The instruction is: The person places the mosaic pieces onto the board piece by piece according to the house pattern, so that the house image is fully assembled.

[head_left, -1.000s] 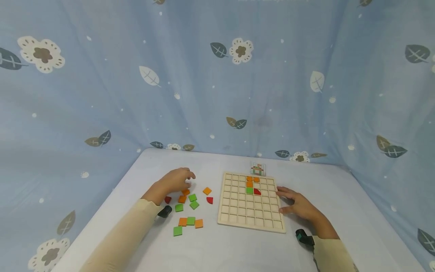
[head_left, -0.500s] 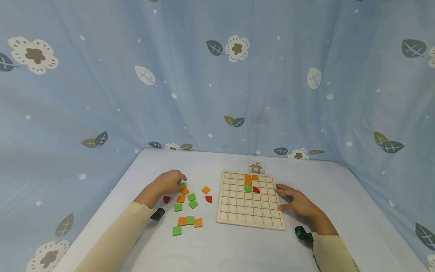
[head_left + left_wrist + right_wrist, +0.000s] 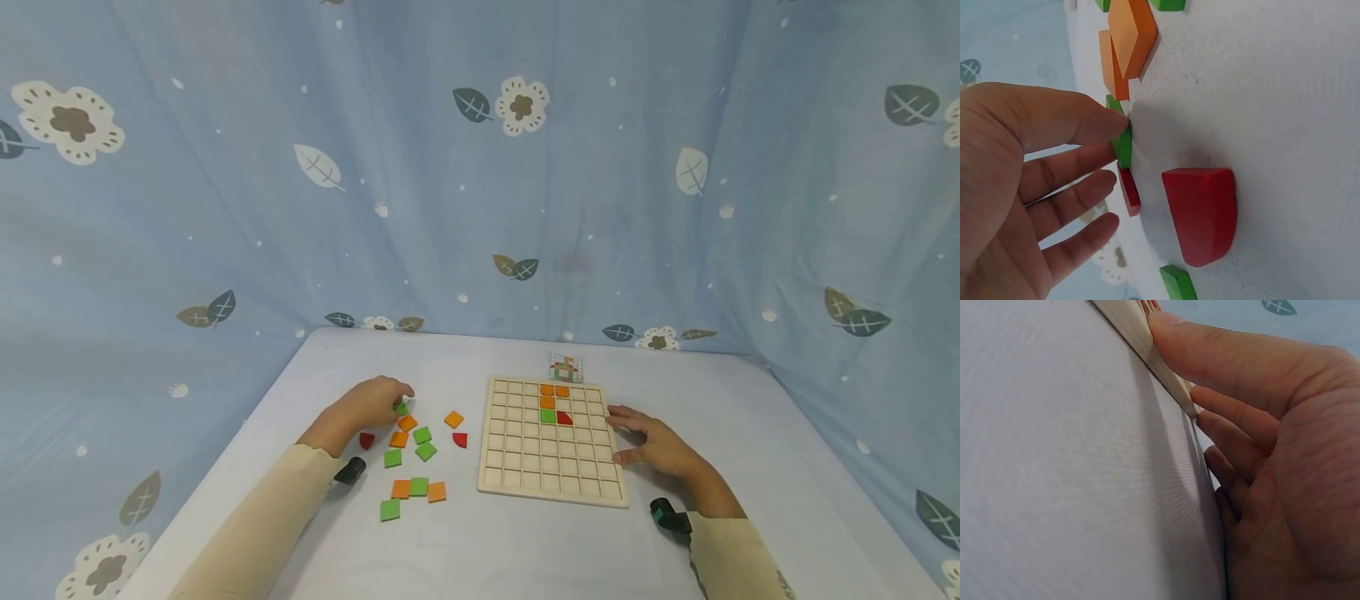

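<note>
My left hand (image 3: 367, 404) lies over the loose tiles left of the board, its thumb tip on a green square tile (image 3: 402, 408). In the left wrist view the thumb touches that green tile (image 3: 1124, 147), and the other fingers (image 3: 1085, 181) stay fairly straight and apart from it. A red quarter-round piece (image 3: 1204, 215) lies just beside the hand. My right hand (image 3: 652, 446) rests flat on the table, thumb and fingers (image 3: 1222, 356) against the right edge of the wooden grid board (image 3: 525, 467). The board holds three orange pieces (image 3: 548, 402), a green one (image 3: 548, 415) and a red one (image 3: 566, 418).
Several orange, green and red tiles (image 3: 418, 487) are scattered left of the board. A small pattern card (image 3: 566, 367) stands behind the board. Blue flowered cloth (image 3: 480, 208) walls the white table (image 3: 487, 550) on three sides.
My left hand drew back slightly to the left, and a green tile now shows at its fingertips. The right hand has stayed against the board.
</note>
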The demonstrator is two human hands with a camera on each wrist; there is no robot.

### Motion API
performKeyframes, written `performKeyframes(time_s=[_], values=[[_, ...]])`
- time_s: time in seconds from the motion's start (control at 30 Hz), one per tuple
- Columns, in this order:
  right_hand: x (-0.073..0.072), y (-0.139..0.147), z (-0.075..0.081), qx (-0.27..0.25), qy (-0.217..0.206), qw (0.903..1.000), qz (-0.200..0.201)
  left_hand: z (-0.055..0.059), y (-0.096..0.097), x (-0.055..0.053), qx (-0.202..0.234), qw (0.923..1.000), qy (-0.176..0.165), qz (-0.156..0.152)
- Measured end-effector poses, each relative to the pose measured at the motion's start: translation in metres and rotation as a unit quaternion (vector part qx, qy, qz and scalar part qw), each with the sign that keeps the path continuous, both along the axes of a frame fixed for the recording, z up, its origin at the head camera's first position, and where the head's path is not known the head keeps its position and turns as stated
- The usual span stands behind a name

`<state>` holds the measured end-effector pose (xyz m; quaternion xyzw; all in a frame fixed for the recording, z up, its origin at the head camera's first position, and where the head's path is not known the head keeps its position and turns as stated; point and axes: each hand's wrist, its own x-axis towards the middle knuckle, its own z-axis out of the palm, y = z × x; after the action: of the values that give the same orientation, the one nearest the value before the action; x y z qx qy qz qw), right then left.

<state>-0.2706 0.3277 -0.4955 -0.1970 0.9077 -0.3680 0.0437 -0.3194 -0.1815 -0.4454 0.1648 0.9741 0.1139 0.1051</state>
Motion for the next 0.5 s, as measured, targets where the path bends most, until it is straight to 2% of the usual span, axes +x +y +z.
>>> performKeyframes(time_s=[0.5], values=[[0.0007,-0.0006,0.0008,-0.003,0.003,1.0000,0.003,-0.0031,-0.0056,-0.0046,0.015,0.9999,0.003,-0.007]])
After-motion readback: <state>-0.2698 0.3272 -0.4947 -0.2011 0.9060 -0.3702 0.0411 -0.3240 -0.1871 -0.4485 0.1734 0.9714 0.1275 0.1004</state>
